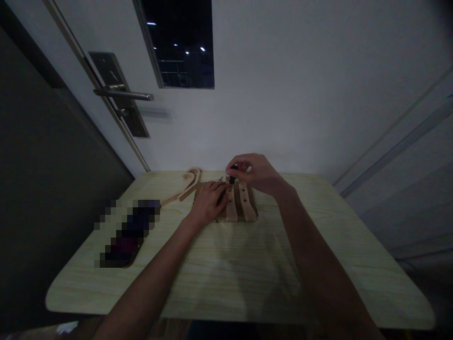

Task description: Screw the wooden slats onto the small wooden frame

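Note:
My right hand (256, 174) pinches a short black screwdriver (232, 179), held upright over the far end of a pale wooden strip. Two such curved wooden strips (243, 200) with dark screw holes lie side by side on a brown wooden board (221, 217). My left hand (208, 200) lies flat with fingers stretched over the board's left part, its thumb against the left strip. The screwdriver's tip is too small and dark to make out.
A hook-shaped wooden piece (189, 185) lies left of the board on the light wood-grain table (283, 264). Nearer the left edge is a blurred-out flat dark object (130, 233). A white door (265, 94) with a metal handle (129, 95) stands right behind the table.

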Motion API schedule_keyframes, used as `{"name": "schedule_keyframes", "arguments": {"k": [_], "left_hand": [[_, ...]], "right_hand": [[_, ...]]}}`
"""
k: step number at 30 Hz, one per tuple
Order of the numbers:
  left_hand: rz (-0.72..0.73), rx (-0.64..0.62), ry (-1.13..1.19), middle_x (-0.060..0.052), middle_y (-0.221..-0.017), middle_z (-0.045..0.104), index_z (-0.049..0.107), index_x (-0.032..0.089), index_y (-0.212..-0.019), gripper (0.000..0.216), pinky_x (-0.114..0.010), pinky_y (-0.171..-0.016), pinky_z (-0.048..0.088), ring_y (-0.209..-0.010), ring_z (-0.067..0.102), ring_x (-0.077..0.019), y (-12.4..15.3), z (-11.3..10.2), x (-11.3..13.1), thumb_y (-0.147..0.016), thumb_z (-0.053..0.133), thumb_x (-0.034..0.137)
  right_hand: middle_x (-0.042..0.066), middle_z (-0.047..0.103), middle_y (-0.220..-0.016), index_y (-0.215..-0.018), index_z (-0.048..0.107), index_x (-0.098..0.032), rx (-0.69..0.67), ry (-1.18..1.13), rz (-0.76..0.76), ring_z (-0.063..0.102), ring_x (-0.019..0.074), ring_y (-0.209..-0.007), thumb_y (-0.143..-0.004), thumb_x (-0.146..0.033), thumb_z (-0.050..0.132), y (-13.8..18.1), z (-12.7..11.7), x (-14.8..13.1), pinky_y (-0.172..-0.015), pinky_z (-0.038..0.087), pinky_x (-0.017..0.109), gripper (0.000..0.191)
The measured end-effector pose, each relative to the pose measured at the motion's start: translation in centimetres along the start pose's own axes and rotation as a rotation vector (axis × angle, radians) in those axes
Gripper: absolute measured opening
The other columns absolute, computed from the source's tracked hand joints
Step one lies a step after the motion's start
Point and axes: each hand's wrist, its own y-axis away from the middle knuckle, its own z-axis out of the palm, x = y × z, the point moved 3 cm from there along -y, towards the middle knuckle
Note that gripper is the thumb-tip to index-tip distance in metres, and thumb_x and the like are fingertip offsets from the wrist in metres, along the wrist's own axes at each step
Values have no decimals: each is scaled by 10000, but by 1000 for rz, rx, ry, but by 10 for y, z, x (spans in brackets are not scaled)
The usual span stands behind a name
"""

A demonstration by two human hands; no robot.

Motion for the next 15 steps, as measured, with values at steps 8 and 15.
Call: {"name": "schedule_keyframes", "arguments": {"k": [8,15], "left_hand": [[-12,-15,-3,-133,-1237,669,626,171,-1249,353,-513,-997,475,-1148,591,-290,0,1,-2,-975,449,307],[-18,-21,-1,-136,-1248,667,625,151,-1244,346,-506,-1015,467,-1163,585,-295,0,0,1,-971,461,287]], "right_hand": [[52,722,-961,-1054,737,-189,-64,-30,-34,615,135,-799,-868,-208,572,2,-4,4,-691,460,256,249],[22,659,-808,-828,697,-184,47,-16,-10,572,129,-685,-785,-348,712,0,-3,9,-669,448,270,171]]}}
